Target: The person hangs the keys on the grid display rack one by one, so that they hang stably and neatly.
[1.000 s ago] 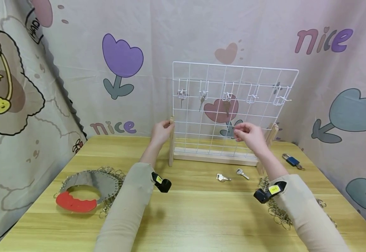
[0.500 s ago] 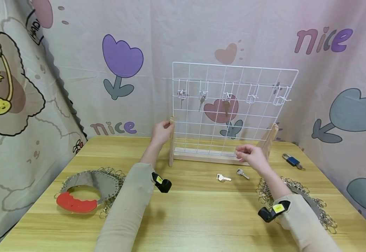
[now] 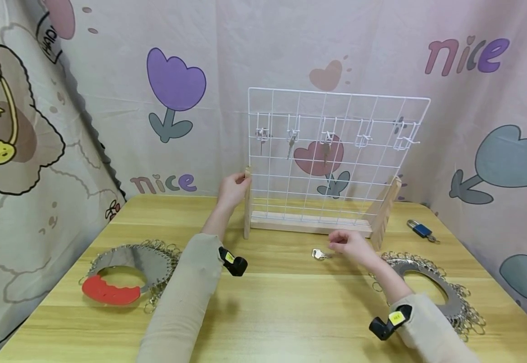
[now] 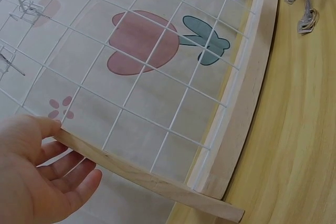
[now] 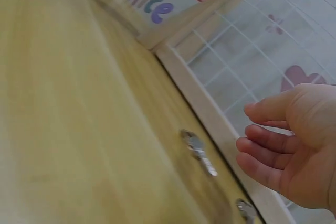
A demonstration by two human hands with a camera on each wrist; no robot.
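Observation:
My left hand (image 3: 233, 190) grips the left wooden post (image 3: 247, 206) of a white wire grid rack (image 3: 286, 186); in the left wrist view its thumb (image 4: 48, 125) lies along the post's upper end. Low over the table, my right hand (image 3: 351, 245) holds nothing, its fingers loosely bent. Beside its fingertips lies a silver key (image 3: 318, 254). A second key (image 5: 245, 209), hidden by the hand in the head view, shows in the right wrist view. Single keys hang from three of the rack's hooks, among them a middle one (image 3: 292, 143); the two rightmost hooks (image 3: 403, 143) carry none.
At left lies a curved metal plate (image 3: 142, 259) with a red handle (image 3: 111, 291) and many small rings. A similar ringed plate (image 3: 449, 287) sits under the right forearm. A blue padlock (image 3: 421, 231) with a key rests behind it. Printed cloth (image 3: 227, 60) hangs behind the table.
My right hand has come down from in front of the grid to just above the table, beside the loose keys. The left hand stays on the post.

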